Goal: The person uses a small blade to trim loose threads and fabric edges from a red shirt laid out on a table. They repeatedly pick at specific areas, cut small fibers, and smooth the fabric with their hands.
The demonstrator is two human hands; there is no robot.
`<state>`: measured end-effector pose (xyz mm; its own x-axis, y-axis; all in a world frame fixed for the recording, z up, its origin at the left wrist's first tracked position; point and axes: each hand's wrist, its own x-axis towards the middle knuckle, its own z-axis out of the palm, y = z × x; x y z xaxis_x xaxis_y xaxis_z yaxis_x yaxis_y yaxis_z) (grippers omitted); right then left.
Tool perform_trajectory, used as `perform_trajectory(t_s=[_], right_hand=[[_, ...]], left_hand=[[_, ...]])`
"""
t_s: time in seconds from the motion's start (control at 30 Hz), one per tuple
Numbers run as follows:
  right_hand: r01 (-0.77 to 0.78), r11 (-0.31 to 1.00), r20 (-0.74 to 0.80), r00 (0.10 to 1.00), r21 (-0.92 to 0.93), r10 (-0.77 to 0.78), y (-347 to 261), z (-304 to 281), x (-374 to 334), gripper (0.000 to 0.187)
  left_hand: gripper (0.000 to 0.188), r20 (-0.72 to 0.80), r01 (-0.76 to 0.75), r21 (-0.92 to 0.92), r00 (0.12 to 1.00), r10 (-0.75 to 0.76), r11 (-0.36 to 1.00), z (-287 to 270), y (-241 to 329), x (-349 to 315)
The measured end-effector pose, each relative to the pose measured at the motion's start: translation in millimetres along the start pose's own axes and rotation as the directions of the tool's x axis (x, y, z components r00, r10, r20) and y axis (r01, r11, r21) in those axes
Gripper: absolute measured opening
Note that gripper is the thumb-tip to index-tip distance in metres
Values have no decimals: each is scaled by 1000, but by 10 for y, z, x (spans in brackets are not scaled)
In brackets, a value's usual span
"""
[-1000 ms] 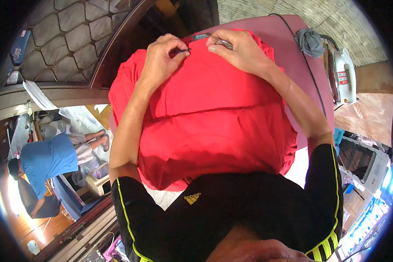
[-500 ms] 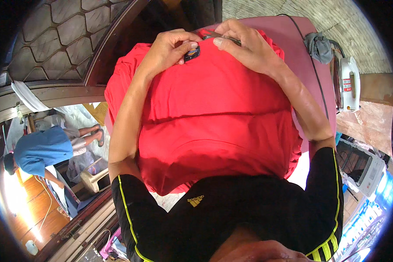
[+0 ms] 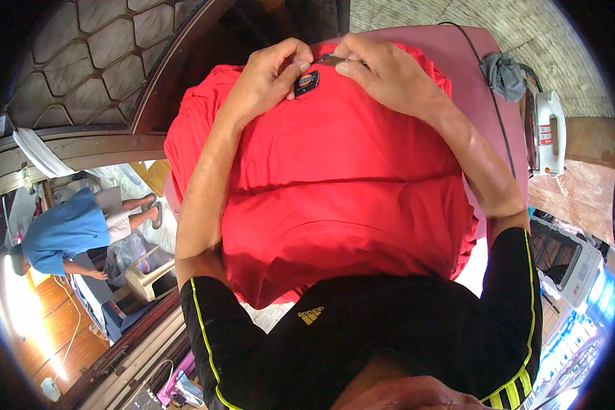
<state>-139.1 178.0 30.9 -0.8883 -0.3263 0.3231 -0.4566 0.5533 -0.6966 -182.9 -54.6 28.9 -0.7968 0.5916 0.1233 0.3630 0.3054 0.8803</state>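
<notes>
A red garment (image 3: 342,147), probably a shirt, lies spread over the pink board in front of me. Near its far edge is a small dark label (image 3: 307,82) with a blue and orange emblem. My left hand (image 3: 270,78) pinches the red cloth just beside that label, fingers closed. In my right hand (image 3: 393,75) is a slim dark metal tool (image 3: 330,60) that looks like thread snips. Its tip points left, at the cloth by my left fingertips. Most of the tool's handle is hidden under my right fingers.
On the right, a white iron (image 3: 548,133) stands past the pink board (image 3: 451,51), near a bunched grey cloth (image 3: 504,75). A black cord (image 3: 488,102) crosses the board. Another person in a blue shirt (image 3: 65,232) is at the far left, near a beige stool (image 3: 150,277).
The label now lies flatter and shows more, my left thumb having come off it toward the cloth edge. The tool's tip has come nearer my left fingers. The other person has shifted slightly.
</notes>
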Motion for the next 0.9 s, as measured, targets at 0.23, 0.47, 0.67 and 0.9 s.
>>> perform_trajectory(t_s=[0.23,0.47,0.67,0.9], right_hand=[[-81,972,-2,996,222,84,196,55,10,26],[26,1000,19,999,9,-27,5,17,-9,21],[44,975,21,999,-217,-41,-131,93,76,20],[24,978,76,997,-208,-8,-167,100,151,17]], left_hand=[[11,134,54,16,989,-56,998,-39,-83,107],[8,-37,25,86,999,-22,996,17,14,-7],[5,-112,-70,138,990,86,988,40,31,-49],[9,-150,-171,237,966,210,956,28,-31,-43]])
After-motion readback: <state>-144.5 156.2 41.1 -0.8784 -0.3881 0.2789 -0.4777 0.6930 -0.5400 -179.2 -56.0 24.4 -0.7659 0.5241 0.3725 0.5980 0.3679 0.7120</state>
